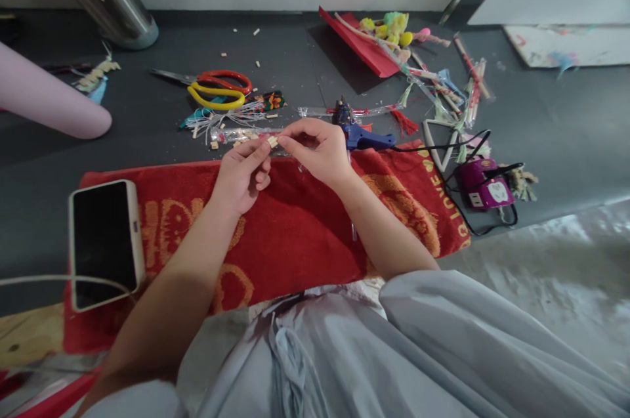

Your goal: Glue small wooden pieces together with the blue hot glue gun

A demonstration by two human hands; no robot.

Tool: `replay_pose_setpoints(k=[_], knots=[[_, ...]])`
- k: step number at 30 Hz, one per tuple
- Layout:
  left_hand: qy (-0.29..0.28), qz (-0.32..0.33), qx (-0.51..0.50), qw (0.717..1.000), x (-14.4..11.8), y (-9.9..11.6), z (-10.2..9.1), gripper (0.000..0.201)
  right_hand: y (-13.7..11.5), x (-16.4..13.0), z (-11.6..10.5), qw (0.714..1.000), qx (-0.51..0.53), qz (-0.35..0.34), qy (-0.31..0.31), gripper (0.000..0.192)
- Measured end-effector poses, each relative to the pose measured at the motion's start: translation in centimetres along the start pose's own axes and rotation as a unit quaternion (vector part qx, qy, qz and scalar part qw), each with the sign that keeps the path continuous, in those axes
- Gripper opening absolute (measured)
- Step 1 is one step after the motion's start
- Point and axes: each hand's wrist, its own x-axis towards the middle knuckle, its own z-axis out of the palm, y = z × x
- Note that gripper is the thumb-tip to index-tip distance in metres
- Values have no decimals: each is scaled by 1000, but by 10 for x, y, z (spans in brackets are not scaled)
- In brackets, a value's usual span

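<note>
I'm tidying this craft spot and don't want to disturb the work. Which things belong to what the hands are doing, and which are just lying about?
In hand:
left hand
right hand
small wooden piece pinched between them
red towel under the hands

Lying about:
scissors
blue glue gun
phone
purple plug
red paper

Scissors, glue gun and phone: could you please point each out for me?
scissors [219, 89], head view, on the yellow and red handles
glue gun [361, 136], head view, on its blue handle
phone [102, 243], head view, on its dark screen

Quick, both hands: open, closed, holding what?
Left hand: fingers pinched on a small wooden piece.
Right hand: fingers curled shut, touching the same piece; whether it grips cannot be told.
</note>
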Motion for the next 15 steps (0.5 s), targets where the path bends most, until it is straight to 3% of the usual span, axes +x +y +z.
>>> replay_pose_setpoints(k=[4,8,15], knots=[[3,17,20,1000,2,-2,0,22,2,0,2,1000,14,6,8,20],[23,101,82,991,4,-11,-4,27,4,0,5,999,45,9,13,20],[84,280,213,932,3,-24,-7,31,3,-2,8,998,63,2,6,24]])
